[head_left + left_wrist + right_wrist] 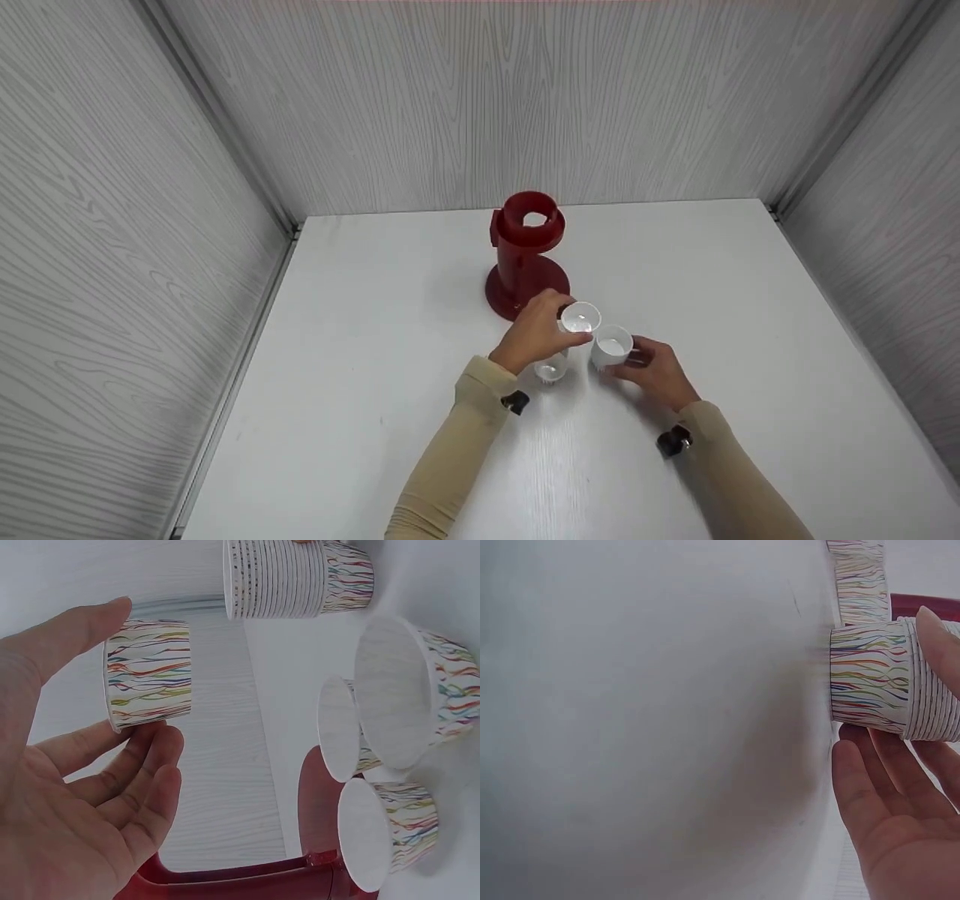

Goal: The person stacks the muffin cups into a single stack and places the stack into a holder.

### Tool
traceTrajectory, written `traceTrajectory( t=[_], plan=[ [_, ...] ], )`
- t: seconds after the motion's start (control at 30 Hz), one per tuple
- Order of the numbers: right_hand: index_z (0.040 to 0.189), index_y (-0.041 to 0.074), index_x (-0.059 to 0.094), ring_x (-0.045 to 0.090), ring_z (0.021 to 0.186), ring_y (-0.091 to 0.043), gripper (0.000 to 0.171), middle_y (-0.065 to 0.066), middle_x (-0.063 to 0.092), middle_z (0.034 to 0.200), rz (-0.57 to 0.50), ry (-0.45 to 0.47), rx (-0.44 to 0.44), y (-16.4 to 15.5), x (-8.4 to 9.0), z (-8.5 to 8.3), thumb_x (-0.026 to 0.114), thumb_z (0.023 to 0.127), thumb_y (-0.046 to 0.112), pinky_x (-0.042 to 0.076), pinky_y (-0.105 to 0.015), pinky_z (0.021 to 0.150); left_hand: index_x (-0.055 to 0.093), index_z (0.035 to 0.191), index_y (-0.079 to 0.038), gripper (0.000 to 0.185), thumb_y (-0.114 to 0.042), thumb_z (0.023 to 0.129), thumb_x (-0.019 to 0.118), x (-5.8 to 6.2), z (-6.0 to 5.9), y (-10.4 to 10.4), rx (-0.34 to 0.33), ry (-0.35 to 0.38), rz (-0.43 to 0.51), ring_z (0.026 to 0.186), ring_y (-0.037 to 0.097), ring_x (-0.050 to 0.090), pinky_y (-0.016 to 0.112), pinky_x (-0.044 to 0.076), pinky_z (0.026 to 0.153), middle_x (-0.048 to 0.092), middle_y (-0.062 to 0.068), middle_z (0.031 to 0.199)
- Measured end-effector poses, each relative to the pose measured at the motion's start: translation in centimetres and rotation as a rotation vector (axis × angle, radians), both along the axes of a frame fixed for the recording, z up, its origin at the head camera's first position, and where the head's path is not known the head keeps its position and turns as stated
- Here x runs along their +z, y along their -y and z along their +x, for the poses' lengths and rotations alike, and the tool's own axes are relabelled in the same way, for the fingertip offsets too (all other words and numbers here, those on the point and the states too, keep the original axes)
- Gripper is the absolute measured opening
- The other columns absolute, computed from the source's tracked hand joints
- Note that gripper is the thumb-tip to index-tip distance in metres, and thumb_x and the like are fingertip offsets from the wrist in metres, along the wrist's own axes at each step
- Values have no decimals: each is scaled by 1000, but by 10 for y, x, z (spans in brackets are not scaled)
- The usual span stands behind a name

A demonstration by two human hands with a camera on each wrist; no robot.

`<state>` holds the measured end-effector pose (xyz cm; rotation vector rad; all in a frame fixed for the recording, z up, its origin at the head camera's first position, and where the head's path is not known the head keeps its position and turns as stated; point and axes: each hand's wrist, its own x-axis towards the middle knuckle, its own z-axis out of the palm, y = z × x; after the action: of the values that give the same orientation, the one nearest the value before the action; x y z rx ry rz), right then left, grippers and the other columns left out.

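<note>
left hand (537, 330): pinches single paper cup (580, 318), lifted free | right hand (654, 369): grips cup stack (611, 347), steadying it | red dispenser (525, 251) just beyond both

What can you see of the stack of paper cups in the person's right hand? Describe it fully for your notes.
The stack of paper cups looks like white paper with thin wavy stripes in many colours. Many rolled rims sit tightly nested at one end, and the bottom cup's striped body shows in full. The right hand grips it, thumb on the rims and fingers beneath, with its base on or just above the white table, near the left hand.
</note>
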<state>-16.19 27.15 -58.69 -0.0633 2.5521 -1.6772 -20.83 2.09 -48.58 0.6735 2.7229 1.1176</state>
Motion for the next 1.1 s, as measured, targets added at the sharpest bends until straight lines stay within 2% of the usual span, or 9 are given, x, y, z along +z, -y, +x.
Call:
traceTrajectory(
  t=[0.13, 0.3, 0.63, 0.97, 1.1],
  plan=[
    [140, 11, 63, 71, 119, -29, 68, -12, 68, 136, 5, 3, 2, 1, 0, 0, 91, 79, 26, 58, -34, 100, 65, 136, -12, 61, -39, 85, 85, 1, 1, -8, -10, 2, -13, 108, 12, 56, 29, 53, 103, 63, 3, 122],
    [139, 10, 64, 71, 119, -30, 67, -13, 68, 135, -15, -6, 4, 0, -1, -1, 91, 79, 26, 59, -31, 98, 65, 137, -12, 60, -39, 86, 85, 1, 1, -18, -27, -2, -10, 111, 15, 59, 26, 53, 101, 63, 3, 122],
    [139, 8, 63, 69, 121, -33, 65, -16, 67, 136, -62, -17, 24, -1, -3, 0, 89, 82, 24, 59, -26, 93, 69, 132, -12, 56, -39, 86, 84, -14, 1, -37, -64, -59, -8, 110, 12, 59, 24, 51, 101, 66, 3, 119],
    [136, 8, 65, 71, 118, -32, 61, -15, 69, 134, -19, -23, 10, -1, -2, 0, 89, 81, 20, 60, -27, 92, 70, 130, -12, 54, -39, 86, 84, -21, 3, -49, -85, -57, 16, 106, 10, 61, 22, 52, 96, 66, 3, 116],
    [134, 7, 66, 71, 117, -31, 58, -16, 69, 133, -11, -28, 7, -1, -2, 0, 89, 82, 19, 60, -27, 92, 71, 128, -13, 52, -40, 85, 84, -23, 3, -53, -93, -71, -3, 104, 9, 61, 21, 52, 95, 66, 3, 115]
  ],
)
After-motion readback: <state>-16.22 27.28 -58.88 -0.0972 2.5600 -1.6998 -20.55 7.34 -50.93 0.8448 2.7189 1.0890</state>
